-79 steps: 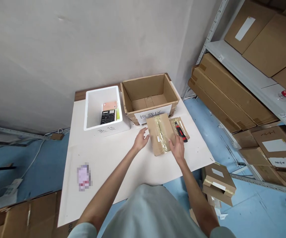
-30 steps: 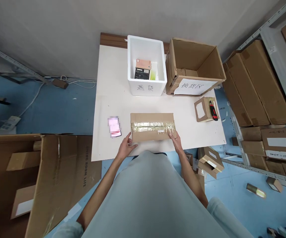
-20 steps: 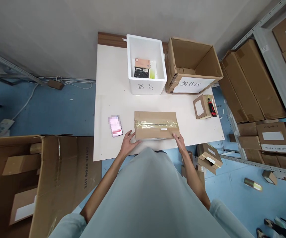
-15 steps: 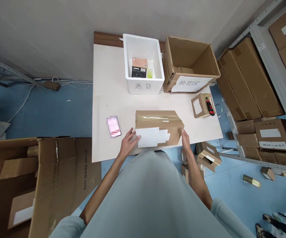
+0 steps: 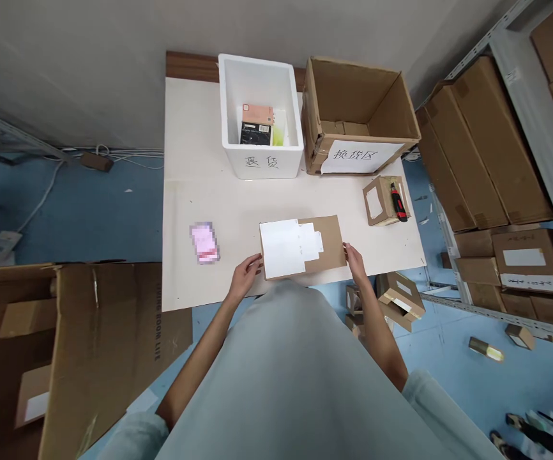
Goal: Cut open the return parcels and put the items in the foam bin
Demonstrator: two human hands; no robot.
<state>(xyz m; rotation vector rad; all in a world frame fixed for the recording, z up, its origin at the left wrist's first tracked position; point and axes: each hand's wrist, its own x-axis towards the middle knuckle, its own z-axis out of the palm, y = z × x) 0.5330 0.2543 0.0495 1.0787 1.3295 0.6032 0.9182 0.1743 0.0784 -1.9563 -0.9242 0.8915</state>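
Observation:
A flat-looking cardboard box (image 5: 333, 239) is at the table's front edge, its broad face towards me. White labels (image 5: 283, 249) cover the left and middle of that face. My left hand (image 5: 246, 275) grips the box's left end with bent fingers. At the opposite end, my right hand (image 5: 355, 262) holds the right edge, thumb on the near side and the other fingers partly hidden. To the left of the box lies a phone (image 5: 204, 243), its screen blurred out. A red and black box cutter (image 5: 398, 202) rests on a small cardboard box (image 5: 377, 203) to the right.
At the back of the white table (image 5: 185, 160) stand a white foam bin (image 5: 262, 163) holding several small packages and an open carton (image 5: 363, 137) with a handwritten sign. A large carton (image 5: 108, 319) is at lower left. Shelving (image 5: 539, 128) with boxes lines the right.
The box has tipped so that its labelled face shows fully and its taped side is out of sight. Both hands have stayed at its ends. The camera view has shifted slightly.

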